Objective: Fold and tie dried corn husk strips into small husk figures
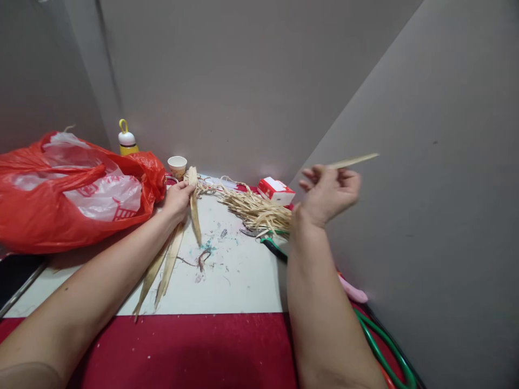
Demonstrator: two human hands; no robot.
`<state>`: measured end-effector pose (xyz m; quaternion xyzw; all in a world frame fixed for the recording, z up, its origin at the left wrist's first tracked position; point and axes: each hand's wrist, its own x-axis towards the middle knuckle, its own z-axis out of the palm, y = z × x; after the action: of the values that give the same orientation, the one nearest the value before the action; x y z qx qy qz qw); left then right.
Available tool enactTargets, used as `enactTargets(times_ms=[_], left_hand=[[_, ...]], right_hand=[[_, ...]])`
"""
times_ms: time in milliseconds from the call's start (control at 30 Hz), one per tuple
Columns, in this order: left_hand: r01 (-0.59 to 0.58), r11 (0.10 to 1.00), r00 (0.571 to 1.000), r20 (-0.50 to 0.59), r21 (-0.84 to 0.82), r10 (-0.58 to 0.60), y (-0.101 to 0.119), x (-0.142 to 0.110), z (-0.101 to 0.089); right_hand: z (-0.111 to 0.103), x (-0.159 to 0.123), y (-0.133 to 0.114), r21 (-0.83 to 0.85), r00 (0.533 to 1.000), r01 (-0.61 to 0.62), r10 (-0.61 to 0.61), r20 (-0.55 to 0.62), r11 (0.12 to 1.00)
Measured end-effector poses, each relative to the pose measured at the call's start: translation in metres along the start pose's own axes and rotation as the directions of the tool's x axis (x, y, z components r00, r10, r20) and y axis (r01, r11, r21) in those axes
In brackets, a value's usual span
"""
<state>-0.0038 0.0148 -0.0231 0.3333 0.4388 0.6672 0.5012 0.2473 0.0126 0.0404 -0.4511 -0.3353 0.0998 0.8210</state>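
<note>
My left hand (177, 199) is closed round a bunch of long dry straw leaves (172, 254) that trail toward me over the white board (239, 281). Raised above the table's right side, my right hand (329, 192) pinches a single pale strip (352, 160) that points to the right. A pile of thin straw strands (255, 210) lies between the two hands, at the back of the board.
A big red plastic bag (68, 189) fills the left. Behind it stand a yellow bottle (127, 139) and a paper cup (177, 166). A red-and-white box (275, 190), green-handled scissors (267, 240) and green cords (381, 346) lie on the right. Grey walls close in behind and right.
</note>
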Motion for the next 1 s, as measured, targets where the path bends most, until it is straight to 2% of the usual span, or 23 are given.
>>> enactTargets(times_ms=[67, 100, 133, 167, 200, 233, 267, 300, 367, 433, 467, 533, 567, 600, 633, 700, 800, 900, 1000], left_hand=[[0.017, 1.000, 1.000, 0.023, -0.008, -0.017, 0.000, -0.001, 0.002], [0.035, 0.999, 0.998, 0.044, -0.004, -0.035, 0.001, -0.002, 0.003], [0.058, 0.998, 0.996, 0.066, 0.004, -0.058, 0.001, -0.002, 0.003], [0.083, 0.996, 0.992, 0.091, 0.015, -0.084, 0.002, -0.003, 0.004], [0.105, 0.994, 0.987, 0.116, 0.027, -0.108, 0.003, -0.004, 0.004], [0.123, 0.992, 0.982, 0.141, 0.040, -0.128, 0.004, -0.005, 0.005], [0.137, 0.989, 0.976, 0.165, 0.052, -0.144, 0.004, -0.007, 0.005], [0.145, 0.987, 0.969, 0.195, 0.064, -0.154, 0.005, -0.008, 0.005], [0.150, 0.984, 0.949, 0.266, 0.095, -0.170, 0.004, -0.011, 0.006], [0.147, 0.980, 0.925, 0.333, 0.131, -0.183, 0.003, -0.015, 0.007], [0.142, 0.979, 0.913, 0.363, 0.147, -0.186, 0.003, -0.017, 0.008], [0.127, 0.976, 0.891, 0.412, 0.176, -0.190, 0.002, -0.021, 0.010], [0.116, 0.975, 0.881, 0.435, 0.188, -0.189, 0.001, -0.023, 0.011], [0.104, 0.974, 0.871, 0.456, 0.200, -0.186, 0.001, -0.024, 0.012], [0.090, 0.973, 0.861, 0.475, 0.211, -0.183, 0.001, -0.026, 0.012], [0.060, 0.970, 0.842, 0.509, 0.235, -0.176, 0.001, -0.028, 0.012], [-0.001, 0.964, 0.860, 0.493, 0.264, -0.134, 0.002, -0.029, 0.012], [-0.108, 0.953, 0.899, 0.437, 0.283, -0.028, 0.001, -0.030, 0.012], [-0.256, 0.918, 0.900, 0.421, 0.302, 0.113, -0.001, -0.030, 0.014]], right_hand=[[-0.013, 0.012, -0.005, -0.222, 0.966, 0.244, -0.256, -0.025, 0.944], [-0.018, 0.016, -0.003, -0.343, 0.946, 0.308, -0.324, 0.012, 0.888], [-0.023, 0.019, 0.000, -0.456, 0.939, 0.334, -0.332, 0.087, 0.825], [-0.026, 0.020, 0.005, -0.554, 0.942, 0.334, -0.272, 0.195, 0.762], [-0.027, 0.020, 0.010, -0.636, 0.937, 0.324, -0.147, 0.316, 0.700], [-0.026, 0.018, 0.016, -0.697, 0.909, 0.315, 0.007, 0.417, 0.644], [-0.023, 0.014, 0.020, -0.730, 0.860, 0.313, 0.143, 0.489, 0.608], [-0.019, 0.009, 0.022, -0.733, 0.812, 0.309, 0.233, 0.535, 0.606], [-0.006, -0.009, 0.020, -0.652, 0.753, 0.249, 0.281, 0.595, 0.716], [0.007, -0.032, 0.012, -0.482, 0.692, 0.098, 0.289, 0.662, 0.871], [0.013, -0.044, 0.007, -0.409, 0.633, -0.004, 0.319, 0.706, 0.913], [0.021, -0.066, 0.002, -0.330, 0.508, -0.168, 0.368, 0.779, 0.929], [0.024, -0.075, 0.001, -0.308, 0.467, -0.217, 0.376, 0.800, 0.926], [0.025, -0.081, 0.002, -0.291, 0.446, -0.251, 0.377, 0.812, 0.923], [0.026, -0.085, 0.004, -0.274, 0.443, -0.277, 0.375, 0.814, 0.921], [0.026, -0.088, 0.009, -0.245, 0.475, -0.318, 0.377, 0.795, 0.916], [0.024, -0.083, 0.012, -0.225, 0.516, -0.369, 0.400, 0.758, 0.902], [0.023, -0.079, 0.008, -0.230, 0.492, -0.392, 0.414, 0.766, 0.891], [0.024, -0.078, 0.004, -0.244, 0.454, -0.404, 0.424, 0.783, 0.882]])
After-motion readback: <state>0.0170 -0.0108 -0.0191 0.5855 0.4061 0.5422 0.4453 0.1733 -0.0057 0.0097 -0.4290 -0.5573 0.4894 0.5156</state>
